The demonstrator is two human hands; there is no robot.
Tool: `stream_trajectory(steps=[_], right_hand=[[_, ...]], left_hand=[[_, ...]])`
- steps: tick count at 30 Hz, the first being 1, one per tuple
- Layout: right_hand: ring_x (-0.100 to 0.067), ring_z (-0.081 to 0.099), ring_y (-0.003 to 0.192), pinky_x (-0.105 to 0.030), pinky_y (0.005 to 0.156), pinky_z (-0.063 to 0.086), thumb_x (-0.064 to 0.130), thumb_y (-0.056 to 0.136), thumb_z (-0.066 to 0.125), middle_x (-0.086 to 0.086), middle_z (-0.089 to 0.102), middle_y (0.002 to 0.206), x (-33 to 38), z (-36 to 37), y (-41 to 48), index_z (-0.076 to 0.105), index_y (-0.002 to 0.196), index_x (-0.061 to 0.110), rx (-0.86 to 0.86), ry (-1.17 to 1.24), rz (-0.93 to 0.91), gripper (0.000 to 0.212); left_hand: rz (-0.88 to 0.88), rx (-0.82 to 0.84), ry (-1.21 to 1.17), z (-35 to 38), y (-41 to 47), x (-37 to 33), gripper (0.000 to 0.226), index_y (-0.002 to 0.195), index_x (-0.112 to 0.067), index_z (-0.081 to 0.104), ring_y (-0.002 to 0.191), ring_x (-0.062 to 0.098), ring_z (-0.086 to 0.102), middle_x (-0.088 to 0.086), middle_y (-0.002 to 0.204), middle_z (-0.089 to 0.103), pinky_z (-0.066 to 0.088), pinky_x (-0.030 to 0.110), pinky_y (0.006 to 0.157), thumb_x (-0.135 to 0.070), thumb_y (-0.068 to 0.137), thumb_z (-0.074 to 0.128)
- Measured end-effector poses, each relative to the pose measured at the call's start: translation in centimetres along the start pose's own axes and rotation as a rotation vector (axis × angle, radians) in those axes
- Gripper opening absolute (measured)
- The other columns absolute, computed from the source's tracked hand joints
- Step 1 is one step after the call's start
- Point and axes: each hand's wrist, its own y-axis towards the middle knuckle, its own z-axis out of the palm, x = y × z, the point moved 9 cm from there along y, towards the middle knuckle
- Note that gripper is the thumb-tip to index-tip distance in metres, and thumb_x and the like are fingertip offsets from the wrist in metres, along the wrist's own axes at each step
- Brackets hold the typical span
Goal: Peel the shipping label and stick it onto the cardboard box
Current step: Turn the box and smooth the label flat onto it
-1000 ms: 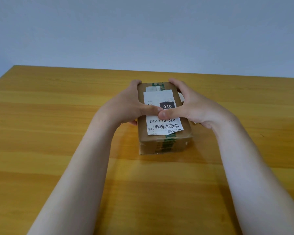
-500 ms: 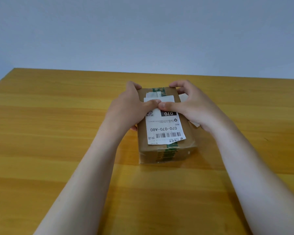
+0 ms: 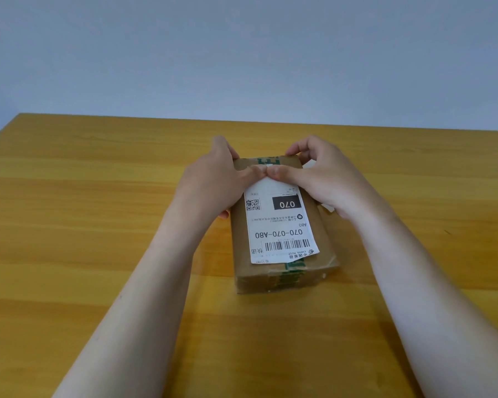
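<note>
The wooden table [image 3: 92,231] runs out of frame at the left, right and bottom, and both forearms are cut off at the lower edge. The left hand [image 3: 213,182] wraps the left side of the cardboard box [image 3: 324,245] near its far end. Its fingers are curled round that side and mostly hidden, with one fingertip peeking out below the palm. Its thumb [image 3: 249,176] lies flat on the far end of the shipping label [image 3: 279,225].

The label sits on the box's top face, printed side up and upside down to the viewer. "070-070-A80" and a barcode are readable; the small print is too fine to make out. Its far edge is covered by the two thumbs, which meet tip to tip. Green tape [image 3: 268,161] shows beyond them and again at the near end.

The right hand [image 3: 325,179] clamps the far right corner, fingers curled, thumb [image 3: 286,174] pressing the label. A white scrap [image 3: 327,208] pokes out beneath it — too hidden to identify. A plain pale wall [image 3: 242,53] rises behind.
</note>
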Motion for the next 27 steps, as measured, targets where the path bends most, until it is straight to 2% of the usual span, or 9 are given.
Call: stream_trajectory(steps=[4, 6, 8, 11, 13, 17, 19, 22, 27], right_hand=[[-0.005, 0.068, 0.077, -0.024, 0.061, 0.051, 0.048, 0.084, 0.085, 0.010, 0.068, 0.102, 0.3, 0.0, -0.1, 0.062, 0.115, 0.026, 0.006, -0.014, -0.008, 0.044], [-0.002, 0.069, 0.084, -0.019, 0.060, 0.051, 0.048, 0.089, 0.080, 0.014, 0.066, 0.111, 0.3, -0.1, -0.2, 0.062, 0.120, 0.030, 0.010, -0.006, -0.005, 0.040], [-0.002, 0.070, 0.095, -0.020, 0.070, 0.055, 0.049, 0.093, 0.075, 0.015, 0.065, 0.125, 0.2, -0.3, -0.3, 0.061, 0.131, 0.035, 0.029, 0.044, 0.009, 0.043], [-0.005, 0.069, 0.112, -0.033, 0.093, 0.056, 0.052, 0.093, 0.073, 0.017, 0.064, 0.135, 0.0, -0.3, -0.4, 0.055, 0.148, 0.038, 0.124, 0.077, 0.047, 0.059], [-0.005, 0.068, 0.116, -0.033, 0.092, 0.054, 0.050, 0.090, 0.077, 0.019, 0.063, 0.136, -0.2, -0.2, -0.6, 0.049, 0.154, 0.039, 0.224, 0.076, 0.068, 0.071], [-0.008, 0.068, 0.123, -0.033, 0.085, 0.053, 0.062, 0.059, 0.089, 0.023, 0.057, 0.148, -0.5, -0.3, -1.1, 0.039, 0.160, 0.044, 0.368, 0.031, 0.063, 0.115], [-0.009, 0.068, 0.125, -0.037, 0.093, 0.056, 0.059, 0.048, 0.092, 0.024, 0.055, 0.150, -0.6, 0.0, -1.3, 0.035, 0.161, 0.045, 0.418, 0.025, 0.051, 0.128], [-0.009, 0.073, 0.117, -0.040, 0.102, 0.058, 0.049, 0.044, 0.098, 0.020, 0.055, 0.151, -0.5, 0.9, -1.6, 0.029, 0.164, 0.044, 0.481, 0.021, 0.030, 0.138], [-0.005, 0.076, 0.106, -0.031, 0.090, 0.060, 0.034, 0.052, 0.099, 0.023, 0.058, 0.142, -0.3, 1.3, -1.8, 0.030, 0.162, 0.045, 0.465, 0.037, 0.018, 0.131]], left_hand=[[0.002, 0.002, 0.014, 0.0, -0.1, -0.1, 0.048, 0.115, -0.020, 0.045, 0.070, 0.029, 0.075, -0.004, 0.090, 0.065, 0.065, 0.042, 0.059, -0.059, 0.095, 0.063], [-0.005, -0.004, -0.024, 0.0, -0.1, -0.1, 0.048, 0.115, -0.019, 0.044, 0.076, 0.026, 0.073, -0.001, 0.097, 0.064, 0.064, 0.039, 0.052, -0.058, 0.095, 0.063], [-0.034, -0.022, -0.079, -0.1, -0.1, 0.1, 0.050, 0.118, -0.016, 0.043, 0.086, 0.030, 0.070, 0.005, 0.111, 0.060, 0.064, 0.041, 0.052, -0.056, 0.097, 0.063], [-0.035, -0.091, -0.085, -0.7, 0.0, 0.1, 0.054, 0.128, -0.012, 0.041, 0.102, 0.033, 0.064, 0.006, 0.129, 0.049, 0.059, 0.045, 0.072, -0.054, 0.099, 0.061], [0.001, -0.091, -0.113, -0.9, 0.1, -0.1, 0.064, 0.134, -0.014, 0.039, 0.106, 0.026, 0.057, 0.000, 0.134, 0.046, 0.048, 0.038, 0.079, -0.057, 0.095, 0.066], [0.040, 0.113, -0.171, 0.8, 0.1, -0.5, 0.114, 0.160, -0.020, 0.026, 0.131, 0.023, 0.055, 0.000, 0.155, 0.046, 0.051, 0.044, 0.103, -0.067, 0.073, 0.082], [0.087, 0.160, -0.085, 1.2, 0.0, -0.9, 0.125, 0.166, -0.022, 0.020, 0.141, 0.022, 0.048, 0.001, 0.163, 0.038, 0.046, 0.039, 0.106, -0.065, 0.068, 0.086], [0.116, 0.199, 0.003, 1.5, -0.1, -1.3, 0.128, 0.167, -0.022, 0.019, 0.137, 0.019, 0.046, -0.001, 0.162, 0.034, 0.040, 0.032, 0.094, -0.062, 0.067, 0.088], [0.112, 0.183, -0.025, 1.4, 0.1, -0.9, 0.111, 0.157, -0.027, 0.038, 0.120, 0.018, 0.055, -0.003, 0.142, 0.048, 0.052, 0.040, 0.098, -0.060, 0.065, 0.091]])
